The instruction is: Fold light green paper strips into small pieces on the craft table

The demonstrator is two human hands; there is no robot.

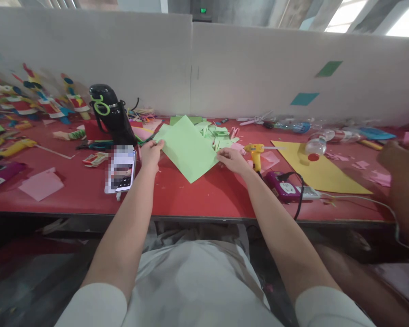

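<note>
A light green sheet of paper [188, 147] lies tilted like a diamond on the red table [191, 195]. My left hand [151, 153] pinches its left corner, fingers closed on the edge. My right hand [232, 160] grips its right corner the same way. Behind the sheet sits a heap of green paper scraps [217, 134]. A phone [120, 170] leans upright just left of my left hand.
A black bottle [111, 112] stands behind the phone. A yellow glue gun [255, 153], a purple power strip [286, 188] with cable and a yellow sheet [318, 169] lie to the right. Paper figures [47, 102] line the far left. Another person's hand [402, 159] shows at right.
</note>
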